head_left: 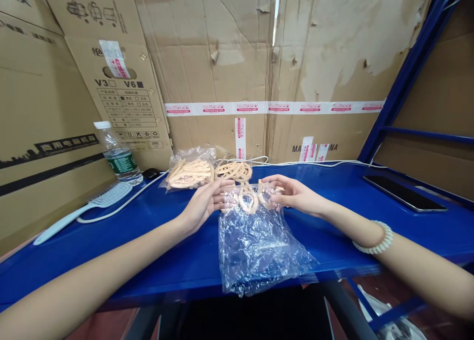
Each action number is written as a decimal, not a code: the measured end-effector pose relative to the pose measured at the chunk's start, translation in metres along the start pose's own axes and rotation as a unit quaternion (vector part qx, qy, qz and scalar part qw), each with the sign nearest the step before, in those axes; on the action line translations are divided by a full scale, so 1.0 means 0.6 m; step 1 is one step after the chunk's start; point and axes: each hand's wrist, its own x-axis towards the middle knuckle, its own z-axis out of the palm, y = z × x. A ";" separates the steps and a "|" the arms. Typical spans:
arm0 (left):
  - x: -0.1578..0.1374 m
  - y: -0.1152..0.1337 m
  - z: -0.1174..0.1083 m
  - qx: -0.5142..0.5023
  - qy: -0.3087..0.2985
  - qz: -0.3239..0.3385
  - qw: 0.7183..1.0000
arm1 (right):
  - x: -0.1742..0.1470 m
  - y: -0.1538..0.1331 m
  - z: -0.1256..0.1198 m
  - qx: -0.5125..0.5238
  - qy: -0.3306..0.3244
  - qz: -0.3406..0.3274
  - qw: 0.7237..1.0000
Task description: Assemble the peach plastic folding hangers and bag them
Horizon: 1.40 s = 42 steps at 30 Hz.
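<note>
A crumpled clear plastic bag (255, 251) lies in front of me, its lower end hanging over the table's front edge. Pale beige loops (249, 202) sit at its far end; their material I cannot make out. My left hand (207, 202) grips the bag's far left corner beside the loops, fingers bent inward. At the far right corner, my right hand (296, 194) pinches the bag between thumb and fingers, next to another loop. Just beyond my left hand are a filled bag of similar beige strips (188, 172) and a bunch of beige loops (235, 170).
On the left are a water bottle (120, 157) and a light blue hairbrush (107, 197). A black phone (403, 193) lies to the right on the blue table (166, 266). White cable (333, 164) runs along the back, before cardboard walls (222, 58). A blue metal post (403, 73) stands right.
</note>
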 end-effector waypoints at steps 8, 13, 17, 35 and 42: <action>-0.019 0.006 0.018 0.045 -0.040 0.014 0.998 | 0.000 -0.002 0.003 0.013 0.046 -0.027 0.999; -0.013 0.012 0.008 0.109 0.010 0.107 0.988 | -0.002 -0.011 0.001 0.116 0.089 -0.012 0.989; -0.013 0.021 0.004 0.118 0.051 0.153 0.980 | -0.002 -0.016 0.001 0.197 0.116 0.020 0.973; -0.026 0.009 0.020 -0.018 0.010 -0.058 0.998 | -0.001 -0.019 0.008 0.197 0.176 0.041 0.964; -0.028 0.017 0.027 -0.068 0.101 0.032 0.992 | -0.011 -0.025 0.017 -0.027 0.101 0.076 0.992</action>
